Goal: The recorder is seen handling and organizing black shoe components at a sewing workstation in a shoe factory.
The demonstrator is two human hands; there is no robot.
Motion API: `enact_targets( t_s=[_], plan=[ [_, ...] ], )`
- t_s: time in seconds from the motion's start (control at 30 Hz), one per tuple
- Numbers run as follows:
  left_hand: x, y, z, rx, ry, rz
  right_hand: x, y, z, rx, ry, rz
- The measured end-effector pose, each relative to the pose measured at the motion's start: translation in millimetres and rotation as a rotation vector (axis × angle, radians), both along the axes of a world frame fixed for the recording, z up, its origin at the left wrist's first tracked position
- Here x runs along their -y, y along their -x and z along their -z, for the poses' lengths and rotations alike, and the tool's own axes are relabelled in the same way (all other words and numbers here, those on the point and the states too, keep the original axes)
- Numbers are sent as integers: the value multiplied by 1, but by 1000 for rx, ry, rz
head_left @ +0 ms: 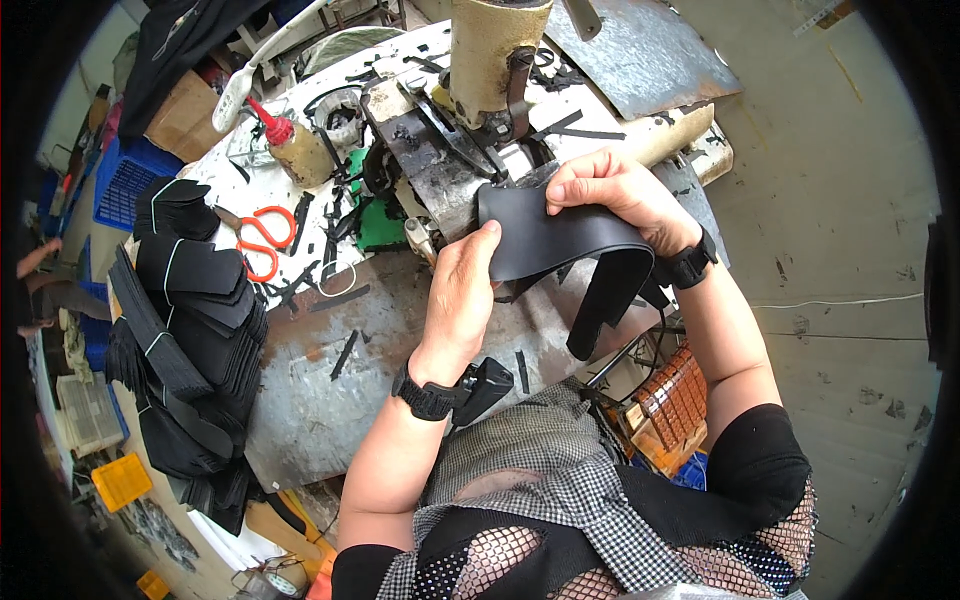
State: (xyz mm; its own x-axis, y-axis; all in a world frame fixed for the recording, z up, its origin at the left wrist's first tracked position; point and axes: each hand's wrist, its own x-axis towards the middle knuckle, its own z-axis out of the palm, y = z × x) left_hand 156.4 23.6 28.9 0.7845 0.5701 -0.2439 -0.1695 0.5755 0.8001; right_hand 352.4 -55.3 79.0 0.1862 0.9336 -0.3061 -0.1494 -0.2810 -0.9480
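A smooth black piece of leather-like sheet spans between my two hands, in front of the machine head. My left hand grips its near left edge, thumb on top and the other fingers mostly out of sight. On the upper edge, my right hand pinches the sheet between thumb and curled fingers. The sheet's right part bends over and hangs down below my right wrist. Its left end lies close to the machine's dark metal bed.
Bundled black cut pieces are stacked along the left side. Orange-handled scissors and a red-capped bottle lie beyond them. Black scraps litter the worn metal tabletop. A metal sheet rests at the back right.
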Motion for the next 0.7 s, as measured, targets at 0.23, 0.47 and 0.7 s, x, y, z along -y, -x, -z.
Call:
enact_targets(
  t_s=[0.23,0.47,0.7],
  plan=[
    [6,-21,0,-6,44,30,-1,-18,-12,101,33,46],
    [30,-2,-17,27,111,299,56,23,-61,658,-107,55],
    [37,48,-28,301,422,150,62,108,-28,1655,-701,-289]
  ],
)
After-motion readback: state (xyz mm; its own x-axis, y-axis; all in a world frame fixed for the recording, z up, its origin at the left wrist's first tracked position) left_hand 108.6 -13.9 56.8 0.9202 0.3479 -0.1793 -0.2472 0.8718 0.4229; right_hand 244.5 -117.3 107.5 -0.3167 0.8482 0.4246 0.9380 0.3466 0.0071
